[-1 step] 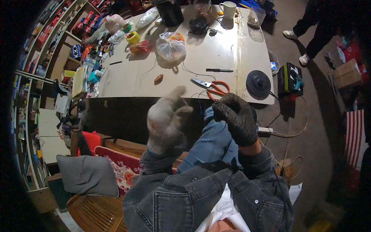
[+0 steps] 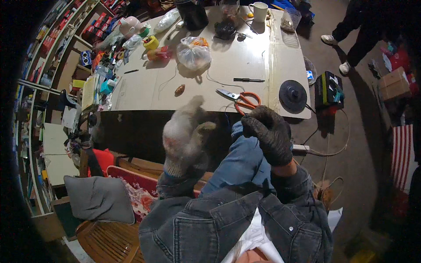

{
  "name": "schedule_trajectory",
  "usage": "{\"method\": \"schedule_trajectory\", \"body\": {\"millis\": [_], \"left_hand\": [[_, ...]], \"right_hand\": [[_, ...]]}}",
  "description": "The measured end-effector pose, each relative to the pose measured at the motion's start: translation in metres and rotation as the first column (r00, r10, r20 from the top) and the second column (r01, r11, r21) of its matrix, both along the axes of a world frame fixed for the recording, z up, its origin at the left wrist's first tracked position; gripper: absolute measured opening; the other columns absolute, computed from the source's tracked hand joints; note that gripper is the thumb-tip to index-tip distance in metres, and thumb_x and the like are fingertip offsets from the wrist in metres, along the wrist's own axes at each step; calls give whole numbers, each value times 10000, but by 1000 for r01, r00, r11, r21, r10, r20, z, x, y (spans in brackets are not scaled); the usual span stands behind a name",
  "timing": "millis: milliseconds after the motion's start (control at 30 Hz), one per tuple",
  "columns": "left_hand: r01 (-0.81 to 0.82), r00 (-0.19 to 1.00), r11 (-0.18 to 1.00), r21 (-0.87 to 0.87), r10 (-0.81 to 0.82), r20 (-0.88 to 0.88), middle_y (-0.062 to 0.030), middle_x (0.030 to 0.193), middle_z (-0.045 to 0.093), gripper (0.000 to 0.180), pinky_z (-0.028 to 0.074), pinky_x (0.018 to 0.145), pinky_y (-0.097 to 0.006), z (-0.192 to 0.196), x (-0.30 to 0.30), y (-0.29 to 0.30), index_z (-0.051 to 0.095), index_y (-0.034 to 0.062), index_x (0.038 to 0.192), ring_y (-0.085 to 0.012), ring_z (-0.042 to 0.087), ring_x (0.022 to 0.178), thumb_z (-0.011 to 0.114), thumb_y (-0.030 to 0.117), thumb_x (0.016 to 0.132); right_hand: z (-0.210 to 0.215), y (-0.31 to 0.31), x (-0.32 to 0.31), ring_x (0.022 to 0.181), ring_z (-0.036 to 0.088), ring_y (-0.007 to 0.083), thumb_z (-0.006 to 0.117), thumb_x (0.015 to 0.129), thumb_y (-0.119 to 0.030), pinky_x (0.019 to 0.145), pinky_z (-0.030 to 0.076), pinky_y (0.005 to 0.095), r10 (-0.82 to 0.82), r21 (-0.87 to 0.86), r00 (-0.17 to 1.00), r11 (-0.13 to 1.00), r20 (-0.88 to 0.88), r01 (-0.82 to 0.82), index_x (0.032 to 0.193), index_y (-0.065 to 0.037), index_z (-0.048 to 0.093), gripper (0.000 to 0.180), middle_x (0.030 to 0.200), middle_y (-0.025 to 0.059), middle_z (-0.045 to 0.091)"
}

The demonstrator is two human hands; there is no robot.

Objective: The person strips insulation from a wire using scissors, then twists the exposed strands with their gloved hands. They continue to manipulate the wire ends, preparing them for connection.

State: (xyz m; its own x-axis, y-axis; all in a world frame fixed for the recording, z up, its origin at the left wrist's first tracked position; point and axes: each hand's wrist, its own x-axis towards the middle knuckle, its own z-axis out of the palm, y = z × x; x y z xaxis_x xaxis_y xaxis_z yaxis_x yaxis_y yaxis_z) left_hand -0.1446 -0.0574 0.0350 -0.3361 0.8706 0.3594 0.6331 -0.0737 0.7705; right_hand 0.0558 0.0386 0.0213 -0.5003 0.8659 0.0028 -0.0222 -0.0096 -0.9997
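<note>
My left hand [image 2: 182, 136] wears a pale knitted glove and hangs in front of the table's near edge, a little blurred. Its thumb stands apart from the fingers, and I see nothing between them. Above my knee, my right hand [image 2: 267, 133] in a dark, worn glove has its fingers curled together; what they pinch, if anything, is hidden. Just beyond it, orange-handled scissors [image 2: 247, 101] lie partly open at the table edge. A small brown lump [image 2: 179, 90] rests on the table ahead of my left hand. Thin thread or wire [image 2: 223, 83] runs across the tabletop.
The table [image 2: 144, 94] carries a tied plastic bag [image 2: 193, 53], a dark pen-like tool [image 2: 248, 80], a round black base [image 2: 293, 96] and a white mug [image 2: 259, 12]. Packed shelves [image 2: 48, 57] line the left. Another person's legs [image 2: 357, 37] stand at the far right.
My left hand has shifted slightly left, with its thumb a little lower. The right hand stays where it was.
</note>
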Motion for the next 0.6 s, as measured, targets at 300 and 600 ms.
{"method": "schedule_trajectory", "body": {"millis": [300, 600], "left_hand": [[255, 967, 957, 137, -255, -17, -214, 1280, 602, 526, 493, 983, -351, 12, 22, -12, 538, -42, 1328, -286, 629, 1144, 698, 111, 851], [51, 998, 987, 153, -44, -54, -181, 986, 699, 355, 554, 806, -357, 7, 39, 2, 661, -16, 1173, -295, 698, 865, 631, -57, 822]], "right_hand": [[-3, -8, -5, 860, 663, 131, 718, 875, -46, 765, 535, 287, 133, 135, 990, 983, -44, -126, 1022, -4, 733, 154, 940, 77, 723], [5, -21, -3, 833, 647, 144, 706, 891, -38, 760, 523, 290, 126, 241, 991, 964, -35, -114, 1045, 2, 708, 159, 910, 94, 694]]}}
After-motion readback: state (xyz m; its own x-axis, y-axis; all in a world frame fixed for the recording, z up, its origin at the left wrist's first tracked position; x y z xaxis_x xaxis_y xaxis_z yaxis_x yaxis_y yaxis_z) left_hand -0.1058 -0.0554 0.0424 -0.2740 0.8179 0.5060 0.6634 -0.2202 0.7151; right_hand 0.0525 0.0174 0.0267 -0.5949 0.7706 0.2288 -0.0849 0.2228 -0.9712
